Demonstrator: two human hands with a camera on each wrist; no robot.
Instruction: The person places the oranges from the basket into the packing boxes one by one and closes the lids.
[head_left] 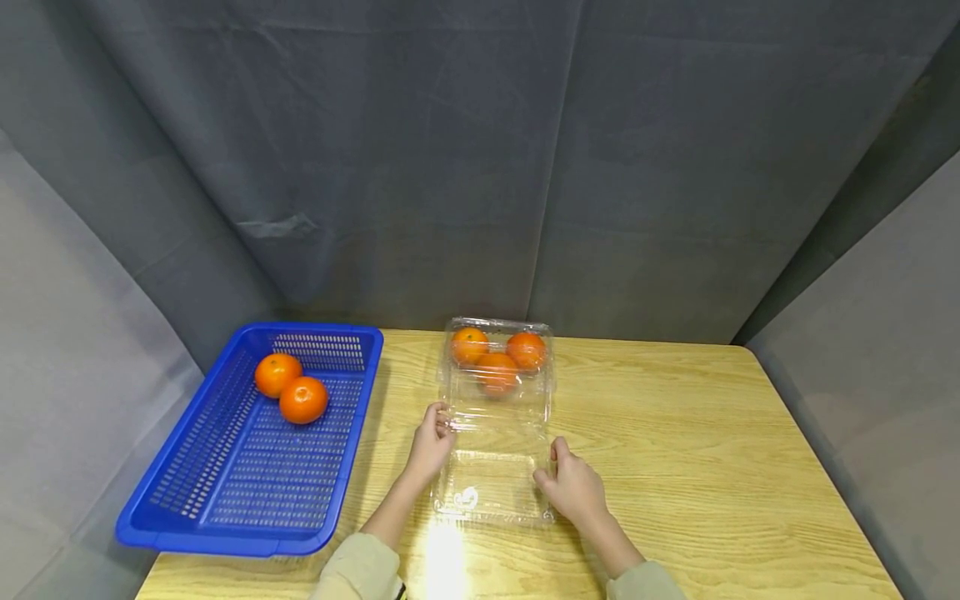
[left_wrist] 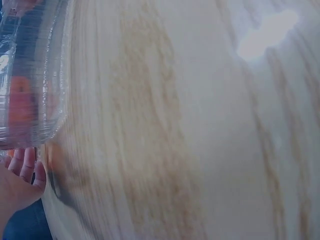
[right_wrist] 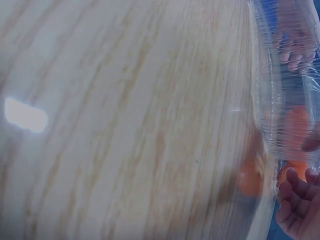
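A clear plastic clamshell box (head_left: 491, 479) lies unfolded, its near half toward me. Three oranges (head_left: 498, 372) sit in the far half, seen through the plastic. My left hand (head_left: 432, 443) is at the box's left side, loosely bent fingertips right at the edge near the fold. In the left wrist view, the left hand (left_wrist: 22, 177) shows a gap between thumb and fingers. Along the right edge of the near half is my right hand (head_left: 576, 486), its thumb overlapping the rim and its index finger apart from it. The right wrist view shows its fingers (right_wrist: 295, 195) loosely curved beside the plastic.
To the left stands a blue perforated basket (head_left: 351, 467) holding two oranges (head_left: 303, 400). The wooden table (head_left: 697, 450) extends to the right. A dark grey curtain (head_left: 450, 167) hangs behind the table, with lighter panels at both sides.
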